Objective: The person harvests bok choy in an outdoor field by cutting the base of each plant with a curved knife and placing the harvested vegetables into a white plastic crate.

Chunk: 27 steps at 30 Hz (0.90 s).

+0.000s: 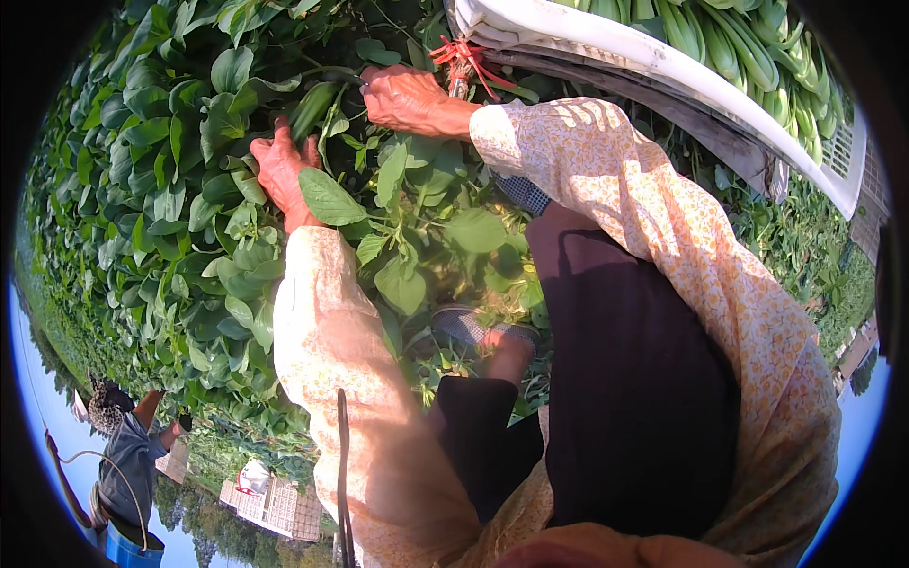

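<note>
My left hand (284,170) is low among the leaves, its thumb and fingers around the base of a bok choy plant (312,110) with pale green stalks. Just to the right, my right hand (412,103) is curled into a fist near the same plant. A small shiny bit shows at its fingertips; what it belongs to is hidden. Below the hands stand broad-leaved weeds (405,234), partly in sunlight. At the upper right, a white plastic crate (568,32) holds bok choy heads (738,57) piled together.
Dense bok choy rows (156,192) fill the left side. Red ties (461,60) wrap a crate corner beside my right wrist. My checkered shoe (461,323) rests among the weeds. Another person (128,461) bends at the lower left, near a blue container (131,547) and stacked pale crates (284,508).
</note>
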{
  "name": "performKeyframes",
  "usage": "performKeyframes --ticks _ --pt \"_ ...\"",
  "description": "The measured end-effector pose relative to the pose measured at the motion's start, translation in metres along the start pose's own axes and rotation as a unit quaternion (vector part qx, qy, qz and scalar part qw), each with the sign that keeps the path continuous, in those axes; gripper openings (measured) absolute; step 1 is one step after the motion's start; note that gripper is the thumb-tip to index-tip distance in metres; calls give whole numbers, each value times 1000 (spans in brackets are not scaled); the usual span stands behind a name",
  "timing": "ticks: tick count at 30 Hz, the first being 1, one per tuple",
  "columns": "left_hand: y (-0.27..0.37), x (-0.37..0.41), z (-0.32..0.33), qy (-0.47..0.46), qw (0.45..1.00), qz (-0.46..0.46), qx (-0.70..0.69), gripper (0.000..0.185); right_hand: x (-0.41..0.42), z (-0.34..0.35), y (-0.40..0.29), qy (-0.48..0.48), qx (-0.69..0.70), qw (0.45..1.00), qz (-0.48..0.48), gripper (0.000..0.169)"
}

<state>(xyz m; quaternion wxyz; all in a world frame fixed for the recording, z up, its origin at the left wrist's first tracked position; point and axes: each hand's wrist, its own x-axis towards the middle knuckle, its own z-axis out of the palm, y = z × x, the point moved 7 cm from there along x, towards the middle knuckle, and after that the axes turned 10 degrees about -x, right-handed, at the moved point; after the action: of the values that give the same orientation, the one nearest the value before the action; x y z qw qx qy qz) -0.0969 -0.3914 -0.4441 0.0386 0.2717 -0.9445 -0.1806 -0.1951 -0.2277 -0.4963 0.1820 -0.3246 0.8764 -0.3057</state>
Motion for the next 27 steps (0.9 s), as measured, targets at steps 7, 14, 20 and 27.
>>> performKeyframes --ticks 7,14,20,27 --pt "-8 12 8 -44 996 -40 62 53 -6 -3 -9 -1 16 996 -83 17" --pt "28 -16 -46 94 985 -15 -146 35 -82 -87 -13 196 102 975 -34 33" --pt "104 -74 -125 111 968 75 -212 45 -75 -128 -58 44 384 922 4 60" --pt "176 -103 -171 62 989 132 17 90 -75 -110 -56 -12 479 870 117 53"
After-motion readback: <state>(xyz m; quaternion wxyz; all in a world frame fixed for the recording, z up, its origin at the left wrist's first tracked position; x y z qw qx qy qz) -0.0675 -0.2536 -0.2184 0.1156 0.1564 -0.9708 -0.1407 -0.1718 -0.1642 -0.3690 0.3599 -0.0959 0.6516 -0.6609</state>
